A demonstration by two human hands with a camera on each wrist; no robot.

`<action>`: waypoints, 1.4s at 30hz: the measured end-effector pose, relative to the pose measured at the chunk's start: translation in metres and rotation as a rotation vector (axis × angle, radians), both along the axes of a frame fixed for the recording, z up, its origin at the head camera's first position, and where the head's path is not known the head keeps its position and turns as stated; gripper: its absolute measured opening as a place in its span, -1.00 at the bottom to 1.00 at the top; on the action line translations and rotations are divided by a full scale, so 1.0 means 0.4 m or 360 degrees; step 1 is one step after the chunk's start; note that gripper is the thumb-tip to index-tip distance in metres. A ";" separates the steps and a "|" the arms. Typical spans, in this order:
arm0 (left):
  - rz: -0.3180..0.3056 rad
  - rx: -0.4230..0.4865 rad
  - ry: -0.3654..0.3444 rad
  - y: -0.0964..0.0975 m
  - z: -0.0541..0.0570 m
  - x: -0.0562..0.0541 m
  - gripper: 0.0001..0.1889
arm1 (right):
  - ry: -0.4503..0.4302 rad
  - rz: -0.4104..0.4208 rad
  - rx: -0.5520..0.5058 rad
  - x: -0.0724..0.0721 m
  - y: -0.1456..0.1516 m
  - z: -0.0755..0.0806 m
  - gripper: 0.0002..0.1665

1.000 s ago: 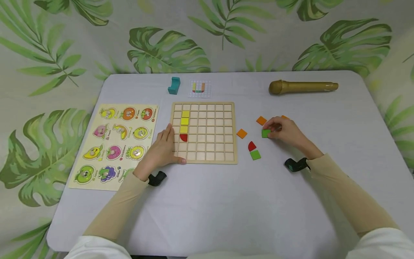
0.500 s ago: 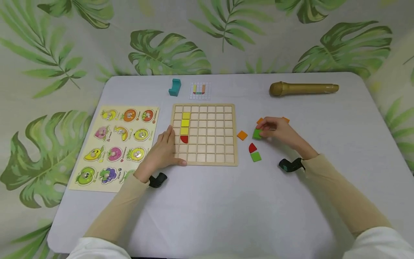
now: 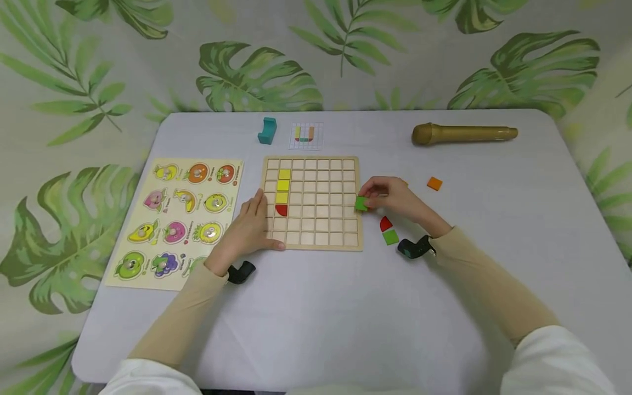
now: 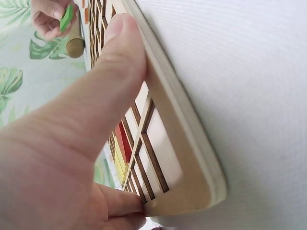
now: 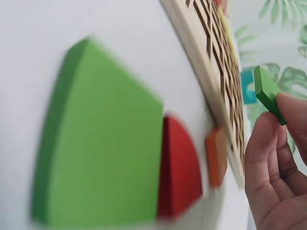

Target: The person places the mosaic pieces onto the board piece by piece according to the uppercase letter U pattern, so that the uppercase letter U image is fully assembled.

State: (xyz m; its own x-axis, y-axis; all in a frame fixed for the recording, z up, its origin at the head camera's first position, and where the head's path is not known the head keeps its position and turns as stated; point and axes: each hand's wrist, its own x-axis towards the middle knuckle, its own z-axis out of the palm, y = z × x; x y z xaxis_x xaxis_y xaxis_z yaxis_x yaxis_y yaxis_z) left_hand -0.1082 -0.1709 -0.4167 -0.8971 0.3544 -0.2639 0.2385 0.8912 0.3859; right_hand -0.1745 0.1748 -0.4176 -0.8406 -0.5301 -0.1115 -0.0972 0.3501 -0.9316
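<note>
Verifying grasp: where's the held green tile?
Head view: pinched in the right hand, the green tile overlaps the right rim of the grid board.

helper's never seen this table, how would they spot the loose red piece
Find the grid board. To its right, on the table, the red piece lies next to a green tile. Its curved edge sets it apart from the square tiles.

Tiny printed labels (image 3: 146,266) are running beside the fruit pictures (image 3: 175,232) on the cream puzzle board (image 3: 143,216), but their letters are appearing too small to read.
</note>
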 end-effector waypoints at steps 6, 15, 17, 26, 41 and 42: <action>-0.0011 -0.0028 0.0011 0.001 0.004 -0.014 0.32 | 0.0018 0.0069 0.0001 -0.014 -0.085 0.001 -0.82; 0.0031 -0.0025 -0.0024 -0.001 0.001 -0.002 0.33 | 0.0105 0.0195 0.0041 -0.029 -0.212 -0.007 -0.85; 0.0033 -0.0010 -0.0010 -0.002 0.002 -0.001 0.33 | 0.0122 0.0203 0.0049 -0.030 -0.233 -0.007 -0.86; 0.0030 -0.0002 0.0006 0.000 -0.002 0.003 0.33 | 0.0101 0.0203 0.0135 -0.019 -0.305 -0.010 -0.87; -0.0007 -0.0018 0.0050 0.004 0.000 0.013 0.32 | 0.0266 0.0163 0.0337 0.003 -0.362 -0.003 -0.89; -0.0010 -0.0020 0.0055 0.005 0.001 0.012 0.32 | 0.0293 0.0166 0.0354 0.003 -0.363 0.000 -0.89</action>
